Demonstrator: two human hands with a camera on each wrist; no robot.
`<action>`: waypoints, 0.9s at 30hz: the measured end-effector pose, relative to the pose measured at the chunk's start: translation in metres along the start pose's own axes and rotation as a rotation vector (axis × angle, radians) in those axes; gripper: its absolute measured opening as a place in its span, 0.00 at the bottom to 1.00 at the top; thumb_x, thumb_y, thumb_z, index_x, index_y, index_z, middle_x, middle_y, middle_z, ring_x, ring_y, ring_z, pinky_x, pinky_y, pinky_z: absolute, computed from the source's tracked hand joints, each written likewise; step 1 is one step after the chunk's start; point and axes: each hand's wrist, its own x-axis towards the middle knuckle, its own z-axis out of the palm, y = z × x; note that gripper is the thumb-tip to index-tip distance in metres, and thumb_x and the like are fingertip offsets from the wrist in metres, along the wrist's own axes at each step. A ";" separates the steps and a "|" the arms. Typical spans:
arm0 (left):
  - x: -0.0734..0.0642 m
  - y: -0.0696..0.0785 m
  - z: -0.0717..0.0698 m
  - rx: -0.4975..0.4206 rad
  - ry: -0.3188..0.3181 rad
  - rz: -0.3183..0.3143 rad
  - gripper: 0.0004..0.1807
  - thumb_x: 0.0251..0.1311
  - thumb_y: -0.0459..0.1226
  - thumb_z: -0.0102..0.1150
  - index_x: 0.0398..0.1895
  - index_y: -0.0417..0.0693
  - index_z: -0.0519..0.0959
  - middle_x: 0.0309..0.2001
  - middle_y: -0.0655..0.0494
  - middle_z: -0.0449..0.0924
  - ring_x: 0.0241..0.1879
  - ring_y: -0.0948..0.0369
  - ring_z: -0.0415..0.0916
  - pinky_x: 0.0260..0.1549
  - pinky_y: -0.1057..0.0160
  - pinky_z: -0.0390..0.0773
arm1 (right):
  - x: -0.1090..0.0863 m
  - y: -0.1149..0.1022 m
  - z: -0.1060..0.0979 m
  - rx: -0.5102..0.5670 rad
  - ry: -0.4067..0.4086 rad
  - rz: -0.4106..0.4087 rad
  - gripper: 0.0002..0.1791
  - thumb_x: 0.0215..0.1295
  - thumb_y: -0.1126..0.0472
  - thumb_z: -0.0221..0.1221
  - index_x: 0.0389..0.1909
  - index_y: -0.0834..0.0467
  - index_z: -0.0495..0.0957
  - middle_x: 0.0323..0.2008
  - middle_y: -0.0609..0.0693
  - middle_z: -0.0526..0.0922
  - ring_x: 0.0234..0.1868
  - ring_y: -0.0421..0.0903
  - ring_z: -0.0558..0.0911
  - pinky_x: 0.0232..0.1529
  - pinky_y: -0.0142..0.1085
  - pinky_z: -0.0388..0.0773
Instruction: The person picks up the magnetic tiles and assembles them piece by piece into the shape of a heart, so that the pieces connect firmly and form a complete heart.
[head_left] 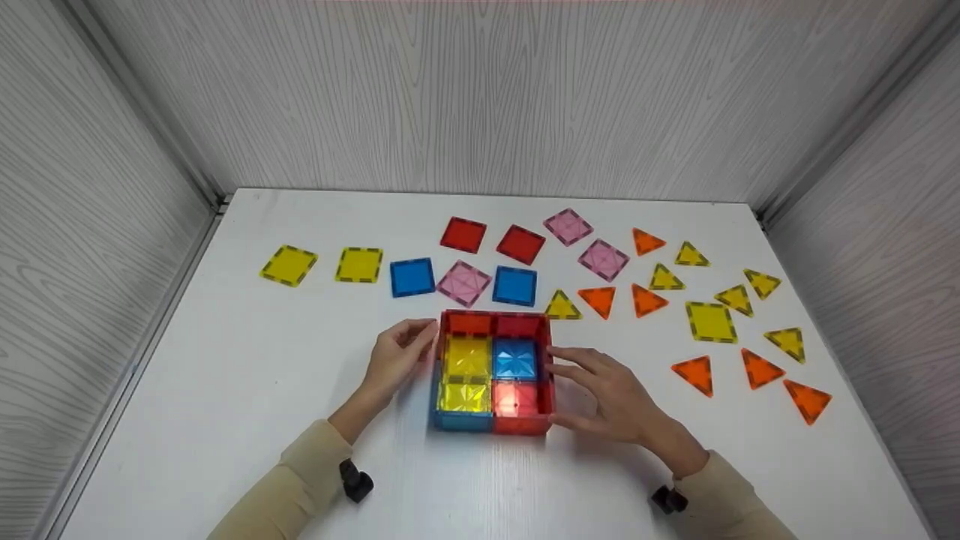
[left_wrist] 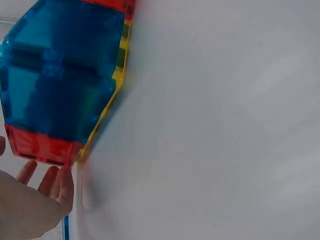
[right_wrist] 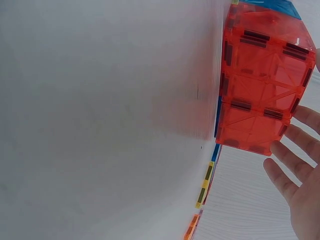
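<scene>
An open-topped box of see-through magnetic tiles (head_left: pixel 493 424) stands upright at the front middle of the table. Yellow, blue and red squares show inside it, within red and blue walls. At its left back corner is my left hand (head_left: pixel 397 356), fingers lightly bent; the left wrist view has its fingertips right at the red end of the blue side wall (left_wrist: pixel 55 100). Along the right side, my right hand (head_left: pixel 611 394) has its fingers spread, tips at the red wall (right_wrist: pixel 262 80). Neither hand curls round a tile.
Behind the box lie loose square tiles: yellow (head_left: pixel 359 265), blue (head_left: pixel 412 277), red (head_left: pixel 463 235) and pink (head_left: pixel 568 226). To the right are several orange triangles (head_left: pixel 762 368), several yellow triangles (head_left: pixel 787 344) and a yellow square (head_left: pixel 711 322). Wood-grain panels (head_left: pixel 480 97) enclose the table.
</scene>
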 end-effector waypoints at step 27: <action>0.080 -0.017 -0.179 0.492 0.224 0.233 0.39 0.71 0.54 0.64 0.73 0.36 0.71 0.73 0.35 0.71 0.75 0.39 0.65 0.79 0.39 0.62 | 0.000 0.001 0.001 -0.002 0.002 -0.010 0.39 0.59 0.36 0.73 0.71 0.44 0.77 0.71 0.50 0.79 0.70 0.46 0.78 0.61 0.49 0.85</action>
